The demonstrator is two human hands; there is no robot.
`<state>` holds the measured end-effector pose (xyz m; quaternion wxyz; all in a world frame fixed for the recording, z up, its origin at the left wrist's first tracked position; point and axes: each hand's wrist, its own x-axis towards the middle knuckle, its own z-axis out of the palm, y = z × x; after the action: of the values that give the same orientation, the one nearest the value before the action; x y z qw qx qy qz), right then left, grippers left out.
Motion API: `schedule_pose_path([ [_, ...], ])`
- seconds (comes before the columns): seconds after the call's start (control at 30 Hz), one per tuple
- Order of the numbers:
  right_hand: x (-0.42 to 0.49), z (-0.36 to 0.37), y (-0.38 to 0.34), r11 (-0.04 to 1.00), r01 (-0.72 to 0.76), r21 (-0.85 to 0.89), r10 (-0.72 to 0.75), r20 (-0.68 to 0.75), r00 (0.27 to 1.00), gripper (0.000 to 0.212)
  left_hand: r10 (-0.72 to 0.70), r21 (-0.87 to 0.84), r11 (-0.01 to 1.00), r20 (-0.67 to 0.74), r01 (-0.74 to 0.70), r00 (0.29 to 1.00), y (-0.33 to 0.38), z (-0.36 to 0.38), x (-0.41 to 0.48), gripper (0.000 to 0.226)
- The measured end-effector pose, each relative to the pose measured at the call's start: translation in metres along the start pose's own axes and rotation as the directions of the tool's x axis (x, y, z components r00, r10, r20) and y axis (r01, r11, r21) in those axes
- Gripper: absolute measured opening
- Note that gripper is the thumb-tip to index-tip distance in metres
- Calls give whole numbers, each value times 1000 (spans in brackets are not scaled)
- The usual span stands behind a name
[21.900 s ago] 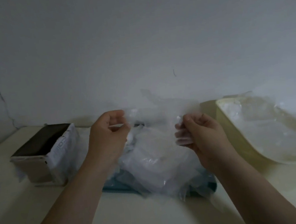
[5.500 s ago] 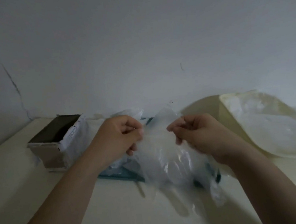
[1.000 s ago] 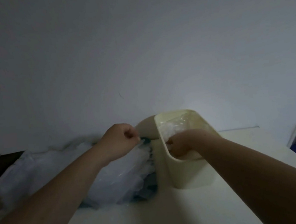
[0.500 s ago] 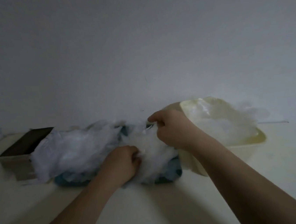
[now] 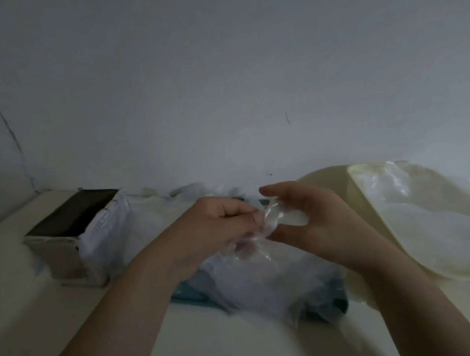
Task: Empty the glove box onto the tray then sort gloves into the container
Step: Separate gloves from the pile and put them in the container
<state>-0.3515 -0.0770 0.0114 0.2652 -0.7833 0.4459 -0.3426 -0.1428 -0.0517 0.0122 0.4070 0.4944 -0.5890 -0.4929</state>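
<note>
A heap of clear plastic gloves [image 5: 256,285] covers the teal tray [image 5: 194,296] in the middle of the table. My left hand [image 5: 219,231] pinches one clear glove [image 5: 265,227] lifted above the heap. My right hand [image 5: 314,221] is beside it, index finger and thumb spread around the glove's upper end, touching the film. The cream container [image 5: 377,220] on the right holds several gloves. The glove box [image 5: 71,235] stands at the left with its dark opening facing up.
The pale table [image 5: 231,346] runs against a white wall [image 5: 217,78]. Bare tabletop lies in front of the tray and left of the glove box. Loose glove film hangs over the container's near rim.
Both hands have risen from the heap with one glove. My right hand's fingers have spread apart from a pinch. The view has swung left, and the container now sits at the right edge.
</note>
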Motion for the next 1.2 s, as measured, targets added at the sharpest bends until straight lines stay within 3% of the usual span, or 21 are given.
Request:
schedule_pose_path([
  [0.07,2,1,1,987,-35,158,44,-51,998,13,-65,-236,970,2,63,998,1,-2,6,34],
  [0.1,3,2,3,966,-68,251,89,-75,993,7,-94,-382,920,5,89,996,1,-4,10,48],
  [0.2,0,6,8,858,-215,466,276,-65,959,20,-105,-614,781,46,111,993,-5,-5,13,69],
  [0.27,0,10,8,802,-276,529,335,-16,942,16,-109,-524,844,43,115,993,-13,-2,12,63],
  [0.4,2,16,9,721,-268,639,328,26,944,13,-72,-322,945,-24,60,997,-19,9,8,22],
  [0.53,3,22,12,700,-272,660,403,-51,914,35,-53,-187,982,-104,33,993,-18,11,9,29],
  [0.6,4,21,14,657,-261,707,443,-83,892,33,-48,-122,992,-144,31,988,-20,6,10,37],
  [0.73,2,7,16,811,-256,527,423,-224,878,44,50,24,999,-315,-45,948,-26,-13,14,22],
  [0.83,-1,-5,15,912,-229,339,332,-284,900,49,337,382,907,-411,-176,847,-42,-20,23,18],
  [0.9,-3,-10,8,943,-214,254,269,-206,941,45,478,570,777,-260,-267,839,-56,-13,31,12],
  [0.93,-4,-10,4,955,-207,211,238,-135,962,41,484,636,711,-132,-301,865,-66,-8,36,9],
  [1.03,-9,-9,-5,983,-163,83,152,118,981,23,226,749,603,170,-275,959,-88,3,44,29],
  [1.1,-12,-9,-8,992,-124,25,112,275,955,16,115,755,610,214,-239,970,-93,4,41,32],
  [1.2,-14,-12,-14,996,-83,-27,87,412,907,15,163,752,628,125,-201,979,-82,4,33,26],
])
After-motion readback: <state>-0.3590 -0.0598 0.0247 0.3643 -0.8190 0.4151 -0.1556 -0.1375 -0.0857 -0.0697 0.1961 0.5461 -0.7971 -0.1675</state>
